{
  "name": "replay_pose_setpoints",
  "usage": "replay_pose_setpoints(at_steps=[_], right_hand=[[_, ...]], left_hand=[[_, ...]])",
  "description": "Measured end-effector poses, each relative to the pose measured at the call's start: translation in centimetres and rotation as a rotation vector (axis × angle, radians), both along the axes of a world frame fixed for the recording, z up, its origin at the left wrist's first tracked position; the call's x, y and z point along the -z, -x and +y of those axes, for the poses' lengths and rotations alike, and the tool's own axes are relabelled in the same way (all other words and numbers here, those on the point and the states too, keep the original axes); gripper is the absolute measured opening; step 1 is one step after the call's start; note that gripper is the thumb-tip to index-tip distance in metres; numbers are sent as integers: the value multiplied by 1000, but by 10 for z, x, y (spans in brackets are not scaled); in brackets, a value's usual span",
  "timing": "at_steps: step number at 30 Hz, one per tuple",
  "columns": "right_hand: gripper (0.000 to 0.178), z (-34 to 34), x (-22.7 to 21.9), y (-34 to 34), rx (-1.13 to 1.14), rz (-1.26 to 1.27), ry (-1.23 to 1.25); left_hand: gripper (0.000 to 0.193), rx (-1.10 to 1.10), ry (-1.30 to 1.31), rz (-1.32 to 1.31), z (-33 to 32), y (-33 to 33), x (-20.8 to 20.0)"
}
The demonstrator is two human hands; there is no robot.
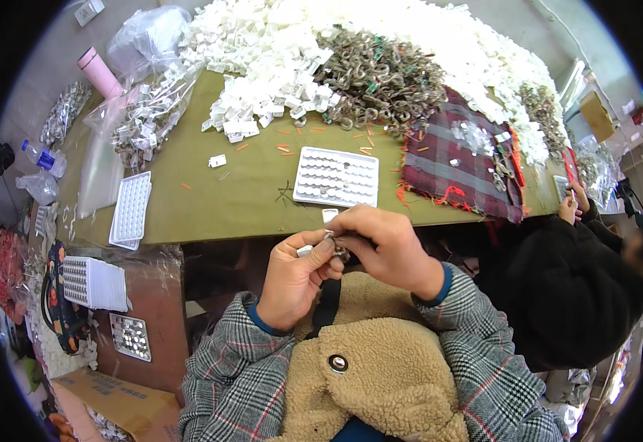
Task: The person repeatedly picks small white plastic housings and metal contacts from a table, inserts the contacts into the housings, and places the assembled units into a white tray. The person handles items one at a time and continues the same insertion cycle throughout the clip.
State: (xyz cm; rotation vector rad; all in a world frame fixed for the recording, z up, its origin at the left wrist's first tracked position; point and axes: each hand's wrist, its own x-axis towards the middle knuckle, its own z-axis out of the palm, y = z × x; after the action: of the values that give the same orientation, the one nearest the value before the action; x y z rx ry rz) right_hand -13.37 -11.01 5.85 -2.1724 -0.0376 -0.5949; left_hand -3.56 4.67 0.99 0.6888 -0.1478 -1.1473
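A small greyish piece (341, 255), mostly hidden, is pinched between the curled fingertips of the left hand (292, 274) and right hand (389, 241), before the bench (215, 202). A white piece (304, 250) is partly covered by the left hand. A cardboard box (130, 404) is cut off below.

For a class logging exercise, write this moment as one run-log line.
left hand: pinching small part | right hand: holding same part | tray: on table ahead
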Motion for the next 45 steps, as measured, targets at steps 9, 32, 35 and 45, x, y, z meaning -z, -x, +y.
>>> replay_pose_setpoints(at_steps=[9,32,35,45], right_hand=[[29,33,3,32,111,-182,68],[38,-27,12,6,-6,-297,172],[33,-43,14,14,6,-114,-145],[24,-62,16,27,171,-195,-24]], left_hand=[[18,-76,2,-123,14,14,-19],[36,186,61,209,-29,-10,0],[32,161,-3,120,-43,-11,-4],[25,166,-215,-24,-78,3,-14]])
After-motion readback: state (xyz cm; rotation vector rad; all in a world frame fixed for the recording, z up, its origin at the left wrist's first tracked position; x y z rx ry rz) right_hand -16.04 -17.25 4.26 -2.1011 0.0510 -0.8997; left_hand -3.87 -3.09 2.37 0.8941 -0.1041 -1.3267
